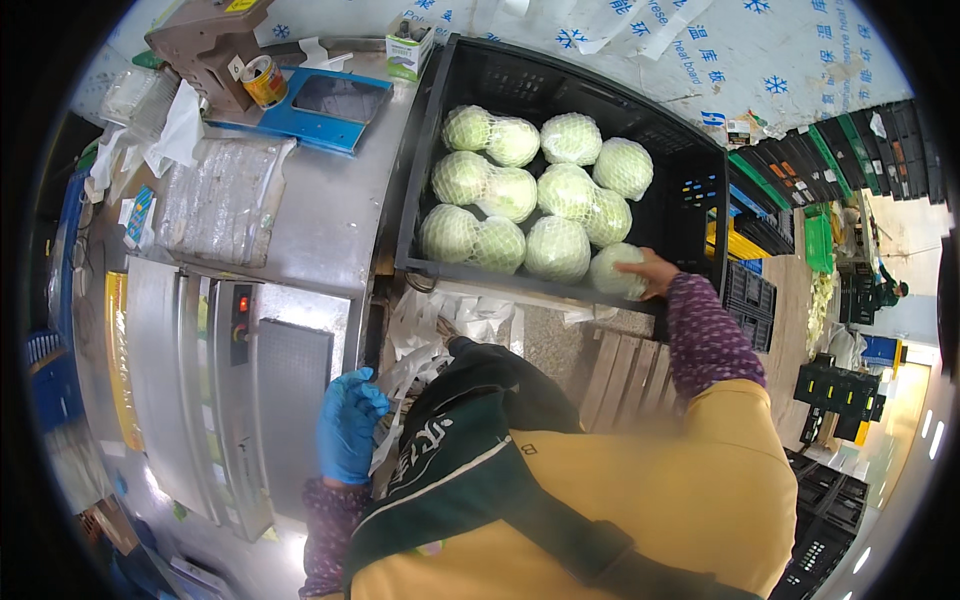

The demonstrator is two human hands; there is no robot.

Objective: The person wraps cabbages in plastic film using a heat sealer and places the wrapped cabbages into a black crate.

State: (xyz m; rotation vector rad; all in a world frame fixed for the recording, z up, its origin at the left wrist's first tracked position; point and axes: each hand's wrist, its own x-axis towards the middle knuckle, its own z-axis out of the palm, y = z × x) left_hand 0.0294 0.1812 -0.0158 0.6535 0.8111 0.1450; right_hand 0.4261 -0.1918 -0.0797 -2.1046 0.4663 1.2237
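Observation:
My bare right hand (651,271) grips a pale green round vegetable (616,271), probably a cabbage, at the near right corner of a black plastic crate (487,274). Several more such vegetables in white foam netting (557,249) lie in rows in the crate, toward its left and middle. My left hand (351,426), in a blue glove, is raised beside the steel wrapping machine (296,405) with fingers curled. Whether it touches the thin white plastic strip (390,427) beside it cannot be told.
On the steel bench (322,240) are a stack of clear plastic packs (221,201), a blue scale platform (300,136) with a phone, a yellow can (264,82) and a small box (409,49). A wooden pallet (622,375) lies below. Stacked crates (840,161) and a distant person (891,289) are at right.

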